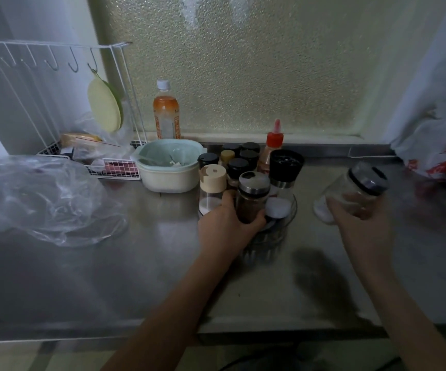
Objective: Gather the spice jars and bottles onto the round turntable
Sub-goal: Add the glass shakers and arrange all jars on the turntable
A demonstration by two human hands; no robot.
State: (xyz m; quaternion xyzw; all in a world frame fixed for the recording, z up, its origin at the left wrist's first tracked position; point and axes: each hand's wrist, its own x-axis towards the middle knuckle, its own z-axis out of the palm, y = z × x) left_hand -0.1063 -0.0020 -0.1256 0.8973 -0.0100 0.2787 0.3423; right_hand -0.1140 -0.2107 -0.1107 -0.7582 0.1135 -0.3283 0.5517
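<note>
A clear round turntable (283, 226) stands mid-counter, crowded with several jars: black-lidded ones, a beige-capped jar (212, 187) with white powder, a tall grinder (286, 170) and a red-capped squeeze bottle (273, 148) at the back. My left hand (225, 226) is wrapped around a steel-capped jar of brown spice (251, 196) at the turntable's front. To the right, my right hand (355, 215) holds a tilted clear jar with a black lid (355, 187), some white powder inside, above the counter and apart from the turntable.
A pale green bowl nested in a cream one (168, 167) sits left of the turntable. An orange drink bottle (165, 113) stands at the window. A wire rack (63, 103) and crumpled plastic bags (39, 199) fill the left; a patterned bag (441, 153) lies at the right.
</note>
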